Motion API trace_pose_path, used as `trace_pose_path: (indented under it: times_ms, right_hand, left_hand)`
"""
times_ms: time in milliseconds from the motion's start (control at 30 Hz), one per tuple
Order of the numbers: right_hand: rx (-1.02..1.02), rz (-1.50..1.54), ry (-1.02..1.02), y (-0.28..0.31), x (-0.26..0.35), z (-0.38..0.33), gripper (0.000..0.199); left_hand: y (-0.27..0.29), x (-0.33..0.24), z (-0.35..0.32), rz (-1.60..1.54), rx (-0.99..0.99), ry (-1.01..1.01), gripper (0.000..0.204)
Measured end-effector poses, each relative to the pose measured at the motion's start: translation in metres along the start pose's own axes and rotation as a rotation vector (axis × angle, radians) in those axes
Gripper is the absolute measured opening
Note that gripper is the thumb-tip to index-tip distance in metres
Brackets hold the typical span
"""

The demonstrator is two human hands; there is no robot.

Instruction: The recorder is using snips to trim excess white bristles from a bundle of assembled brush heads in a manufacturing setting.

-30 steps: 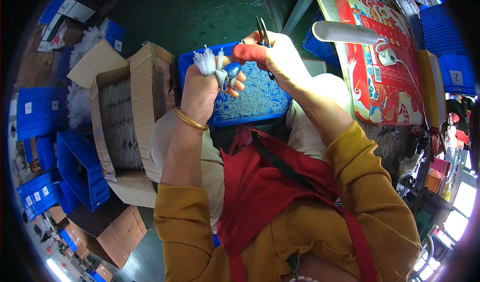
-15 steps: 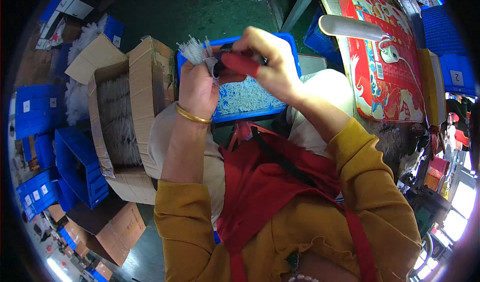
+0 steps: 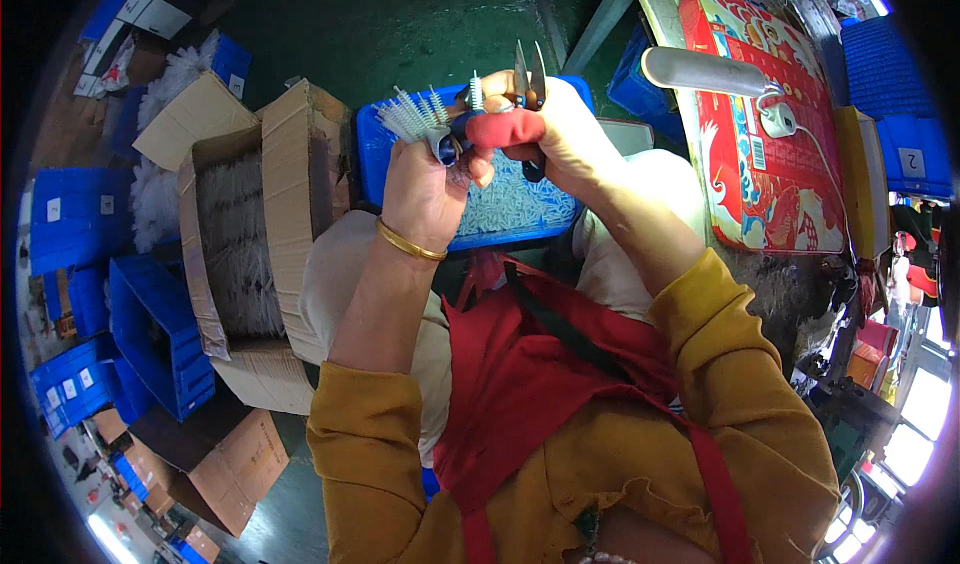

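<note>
- The left hand (image 3: pixel 425 189) is up in front of the person, fingers clenched round a bunch of small white bristle brushes (image 3: pixel 412 119); the bristle ends fan out to the left above the fist; a gold bangle (image 3: pixel 408 244) sits on that wrist
- The right hand (image 3: pixel 560 134) is just beside it, touching, fingers grasping a pair of small snips (image 3: pixel 528 74); the two metal blades point up and away, slightly parted; a red sleeve covers the thumb (image 3: pixel 505 127), which lies across toward the left hand
- One single brush (image 3: pixel 476 92) stands upright between the bunch and the blades
- Below the hands, on the lap, lies a blue tray (image 3: pixel 520 214) filled with pale small pieces
- To the left an open cardboard box (image 3: pixel 270 224) holds rows of white brushes; blue crates (image 3: pixel 150 334) are stacked farther left on the floor
- To the right, a desk (image 3: pixel 790 294) carries a red patterned mat (image 3: pixel 760 134); a grey lamp head (image 3: pixel 700 72) reaches over it
</note>
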State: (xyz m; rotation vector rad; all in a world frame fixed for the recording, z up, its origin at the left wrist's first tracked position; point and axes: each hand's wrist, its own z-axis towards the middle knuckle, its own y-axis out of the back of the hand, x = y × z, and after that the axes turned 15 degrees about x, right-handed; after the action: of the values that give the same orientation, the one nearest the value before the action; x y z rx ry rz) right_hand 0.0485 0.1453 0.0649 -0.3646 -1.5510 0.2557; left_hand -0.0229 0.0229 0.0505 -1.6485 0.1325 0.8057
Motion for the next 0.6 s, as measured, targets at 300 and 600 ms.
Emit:
trace_pose_path:
  times_ms: [300, 600]
  right_hand:
    - [-0.003, 0.221, -0.042, 0.000, -0.004, 0.003, 0.008]
    - [-0.011, 0.359, 0.003, -0.001, -0.004, 0.006, 0.015]
  left_hand:
    - [-0.003, 0.001, -0.001, 0.131, -0.049, -0.050, 0.018]
    - [0.006, -0.006, 0.002, 0.201, -0.114, 0.052, 0.018]
